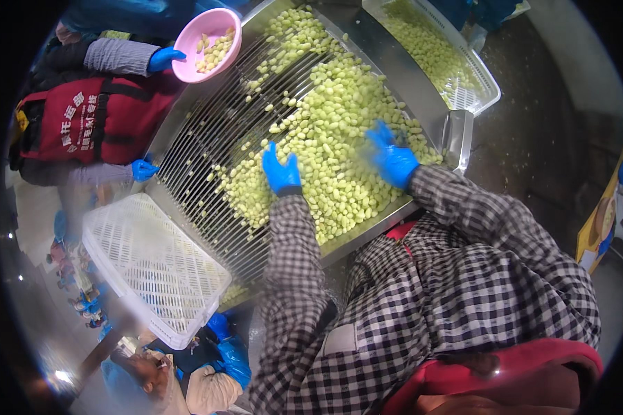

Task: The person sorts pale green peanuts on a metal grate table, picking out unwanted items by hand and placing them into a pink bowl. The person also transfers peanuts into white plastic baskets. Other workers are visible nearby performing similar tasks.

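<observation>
Both of my hands wear blue gloves and reach over a heap of pale green grapes [342,150]. My left hand [281,170] is at the heap's left part, fingers apart, with nothing seen in it. At the heap's right side is my right hand [392,155], its fingers blurred and spread over the grapes. The grapes lie on a metal sorting table with a slatted grate [202,140]. Some loose grapes are scattered along the slats to the left. Whether fingertips press into the grapes is hard to see.
One co-worker's gloved hand [165,59] holds a pink bowl [179,72] with yellowish grapes at the upper left; the other hand [144,169] is at the table edge. A white perforated crate [156,259] stands lower left, near another person [207,386]. Another crate [485,98] holds grapes.
</observation>
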Demonstrator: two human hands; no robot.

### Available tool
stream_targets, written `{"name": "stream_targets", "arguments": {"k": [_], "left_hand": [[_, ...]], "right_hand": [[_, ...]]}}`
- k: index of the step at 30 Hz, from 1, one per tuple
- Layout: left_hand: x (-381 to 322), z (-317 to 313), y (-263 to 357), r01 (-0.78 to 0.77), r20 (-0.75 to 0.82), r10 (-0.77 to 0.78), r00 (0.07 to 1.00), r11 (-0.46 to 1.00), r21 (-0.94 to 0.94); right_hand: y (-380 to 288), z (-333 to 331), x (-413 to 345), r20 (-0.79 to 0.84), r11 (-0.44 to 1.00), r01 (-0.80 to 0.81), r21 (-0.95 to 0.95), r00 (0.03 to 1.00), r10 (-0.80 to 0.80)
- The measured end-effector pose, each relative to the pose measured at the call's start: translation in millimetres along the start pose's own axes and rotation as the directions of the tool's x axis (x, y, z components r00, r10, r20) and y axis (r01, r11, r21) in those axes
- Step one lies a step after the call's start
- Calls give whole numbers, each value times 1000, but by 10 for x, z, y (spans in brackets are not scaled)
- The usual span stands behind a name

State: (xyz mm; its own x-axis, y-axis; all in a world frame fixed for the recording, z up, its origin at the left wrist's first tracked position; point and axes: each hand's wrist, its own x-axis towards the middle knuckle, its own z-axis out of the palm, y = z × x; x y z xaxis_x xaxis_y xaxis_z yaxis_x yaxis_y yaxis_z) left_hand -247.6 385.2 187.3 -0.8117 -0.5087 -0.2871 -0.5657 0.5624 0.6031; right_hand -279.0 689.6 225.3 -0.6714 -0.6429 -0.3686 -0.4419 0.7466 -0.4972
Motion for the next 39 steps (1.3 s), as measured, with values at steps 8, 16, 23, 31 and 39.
{"name": "stream_targets", "arguments": {"k": [8, 16, 23, 31, 39], "left_hand": [[-813, 84, 286, -15, -28, 24, 999, 957, 291], [-857, 578, 820, -154, -74, 155, 985, 988, 17], [-985, 788, 1119, -188, -8, 188, 982, 981, -35], [-1078, 794, 1084, -265, -53, 265, 963, 964, 5], [-1070, 697, 1308, 632, 567, -280, 775, 353, -690]], "right_hand": [[-11, -76, 601, 83, 990, 93, 108, 991, -102], [1338, 173, 673, -151, 606, -160, 779, 890, 429], [1029, -191, 778, -123, 919, -384, 89, 911, 393], [993, -15, 801, -285, 949, -309, 57, 907, 312], [329, -228, 429, -13, 885, -71, 460, 996, 87]]}}
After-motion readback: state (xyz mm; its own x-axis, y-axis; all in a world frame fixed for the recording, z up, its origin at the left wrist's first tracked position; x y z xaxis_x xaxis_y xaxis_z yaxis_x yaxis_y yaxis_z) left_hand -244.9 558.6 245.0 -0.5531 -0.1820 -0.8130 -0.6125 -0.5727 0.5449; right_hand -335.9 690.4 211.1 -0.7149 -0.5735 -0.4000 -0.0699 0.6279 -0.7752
